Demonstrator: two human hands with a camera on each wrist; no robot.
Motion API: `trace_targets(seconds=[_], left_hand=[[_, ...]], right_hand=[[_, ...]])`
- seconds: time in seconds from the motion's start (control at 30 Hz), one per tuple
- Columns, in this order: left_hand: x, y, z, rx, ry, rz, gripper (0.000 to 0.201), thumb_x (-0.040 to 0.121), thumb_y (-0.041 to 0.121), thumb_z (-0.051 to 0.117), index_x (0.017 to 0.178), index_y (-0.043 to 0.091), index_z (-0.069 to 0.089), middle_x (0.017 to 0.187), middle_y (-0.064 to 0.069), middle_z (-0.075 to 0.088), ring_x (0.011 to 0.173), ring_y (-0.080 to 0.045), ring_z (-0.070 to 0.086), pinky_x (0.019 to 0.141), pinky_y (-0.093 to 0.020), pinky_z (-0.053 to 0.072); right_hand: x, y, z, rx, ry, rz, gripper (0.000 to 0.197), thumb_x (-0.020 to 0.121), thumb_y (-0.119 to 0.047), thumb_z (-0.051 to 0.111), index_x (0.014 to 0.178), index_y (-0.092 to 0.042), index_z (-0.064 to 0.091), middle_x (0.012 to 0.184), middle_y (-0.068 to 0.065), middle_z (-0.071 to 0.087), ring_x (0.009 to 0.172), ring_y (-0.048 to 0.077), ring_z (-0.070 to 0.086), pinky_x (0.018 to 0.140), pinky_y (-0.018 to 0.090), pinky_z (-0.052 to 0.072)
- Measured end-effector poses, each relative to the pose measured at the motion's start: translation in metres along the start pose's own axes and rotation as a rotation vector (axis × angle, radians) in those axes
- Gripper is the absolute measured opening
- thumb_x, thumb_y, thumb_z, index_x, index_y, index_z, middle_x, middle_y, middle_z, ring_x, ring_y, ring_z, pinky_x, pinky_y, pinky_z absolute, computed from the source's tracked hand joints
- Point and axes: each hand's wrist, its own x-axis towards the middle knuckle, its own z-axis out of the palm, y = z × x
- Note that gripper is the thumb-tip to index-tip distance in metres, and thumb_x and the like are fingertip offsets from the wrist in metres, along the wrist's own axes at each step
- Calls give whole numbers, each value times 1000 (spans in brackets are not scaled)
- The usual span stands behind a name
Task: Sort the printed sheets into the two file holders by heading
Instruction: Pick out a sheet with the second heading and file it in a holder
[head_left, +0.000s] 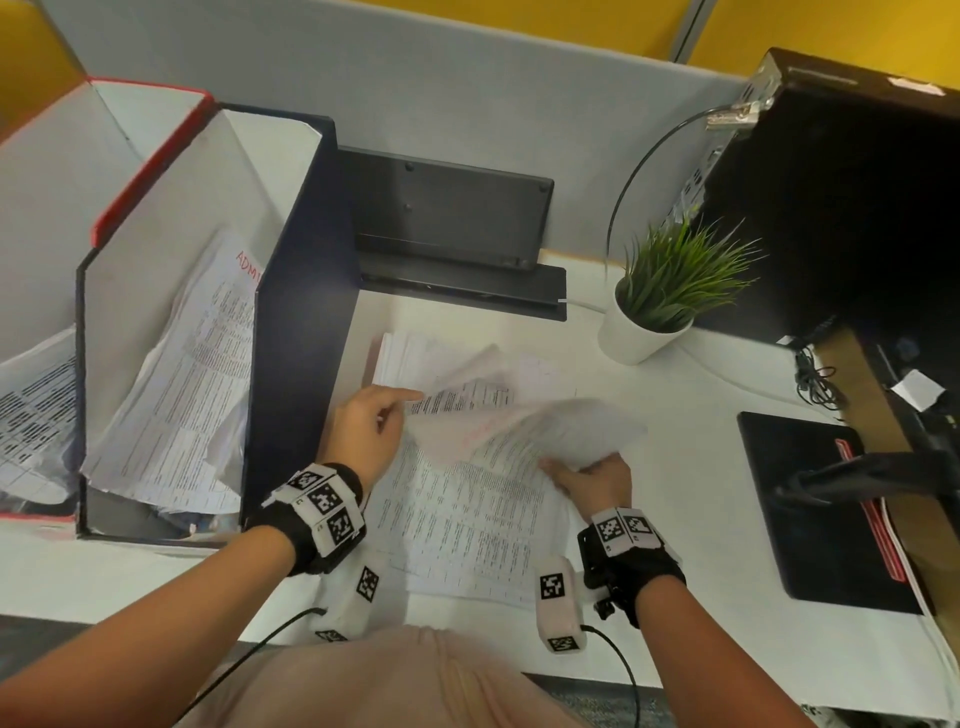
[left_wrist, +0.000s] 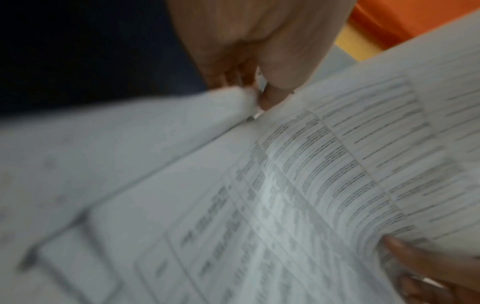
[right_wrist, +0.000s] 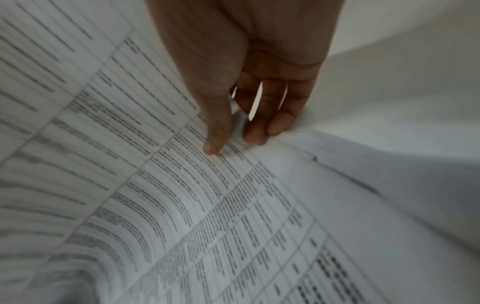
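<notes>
A stack of printed sheets (head_left: 467, 525) lies on the white desk (head_left: 691, 457) in front of me. One printed sheet (head_left: 524, 431) is lifted off it and blurred. My left hand (head_left: 405, 402) pinches that sheet's left edge, seen close up in the left wrist view as the left hand (left_wrist: 257, 92) on the sheet (left_wrist: 298, 164). My right hand (head_left: 566, 470) holds the sheet's right side; in the right wrist view this right hand (right_wrist: 233, 139) has its thumb on the print and its fingers behind. At left stand a navy file holder (head_left: 296, 312) and a red-edged file holder (head_left: 150, 161), both with sheets inside.
A potted plant (head_left: 660, 306) stands right of the stack. Beyond it sit a black computer tower (head_left: 841, 197) and a black mouse pad (head_left: 810, 509). A black monitor base (head_left: 452, 228) sits behind the stack against the grey partition. Cables trail off the desk's front edge.
</notes>
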Motion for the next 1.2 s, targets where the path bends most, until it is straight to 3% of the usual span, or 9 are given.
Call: trace_targets(seconds=[0.07, 0.2, 0.27, 0.37, 0.5, 0.63, 0.83, 1.03, 1.2], left_hand=[[-5, 4, 1, -156, 20, -66, 22, 93, 6, 49, 95, 16, 68, 99, 7, 64, 89, -8, 59, 80, -17, 47], [-3, 9, 0, -445, -55, -382, 23, 90, 2, 45, 79, 10, 64, 83, -4, 65, 78, -19, 60, 75, -33, 50], [1, 12, -3, -520, -108, -466, 31, 86, -2, 39, 67, 12, 59, 73, -6, 60, 71, -21, 55, 69, -34, 45], [7, 17, -7, -525, -165, -538, 27, 84, 7, 40, 68, 12, 61, 71, -7, 61, 69, -23, 55, 64, -31, 43], [25, 18, -2, -216, -68, -717, 26, 86, 24, 53, 73, 3, 60, 77, -15, 63, 71, -29, 58, 73, -35, 49], [32, 7, -4, 137, -279, -652, 31, 86, 21, 67, 91, -9, 65, 90, -19, 66, 86, -32, 64, 70, -29, 47], [34, 10, -5, 396, -348, -515, 22, 90, 4, 54, 104, -4, 68, 98, -18, 65, 83, -26, 58, 73, -25, 45], [25, 13, -4, 482, -382, -373, 13, 86, 1, 57, 88, -6, 68, 96, -20, 68, 90, -32, 65, 75, -31, 52], [12, 18, -7, 363, -359, -332, 17, 90, 0, 51, 95, -8, 65, 98, -23, 64, 93, -36, 63, 86, -44, 52]], right_hand=[[-3, 0, 0, 105, -13, -41, 57, 66, 2, 80, 111, -7, 47, 97, 7, 63, 83, 18, 62, 79, 37, 54], [-3, 0, 0, 139, -56, -67, 70, 66, 4, 79, 121, -14, 41, 99, -1, 60, 87, 12, 61, 81, 32, 52], [-3, 1, -1, 53, -64, -60, 55, 66, 1, 80, 111, -11, 52, 97, 0, 62, 84, 12, 60, 76, 25, 51], [-2, 3, -2, -94, -43, -67, 27, 67, -5, 82, 70, -13, 56, 72, 0, 62, 63, 10, 56, 51, 5, 43], [-2, 10, -4, -52, -52, -132, 24, 76, 15, 61, 64, -6, 61, 61, 1, 56, 51, 4, 51, 44, 3, 38], [-4, 13, -6, 9, -45, -108, 22, 75, 20, 53, 70, 2, 63, 60, 4, 53, 45, 1, 47, 43, 4, 35], [-6, 13, -5, -17, -57, -87, 29, 76, 19, 54, 65, -7, 61, 59, 1, 50, 54, 10, 41, 42, 3, 34], [-4, 10, -4, -36, -66, -96, 34, 75, 18, 58, 60, -13, 58, 66, 0, 56, 58, 7, 50, 47, 2, 39], [1, 4, -5, 228, -45, 60, 32, 76, 18, 53, 55, -6, 61, 57, 2, 55, 50, 9, 54, 41, 10, 43]])
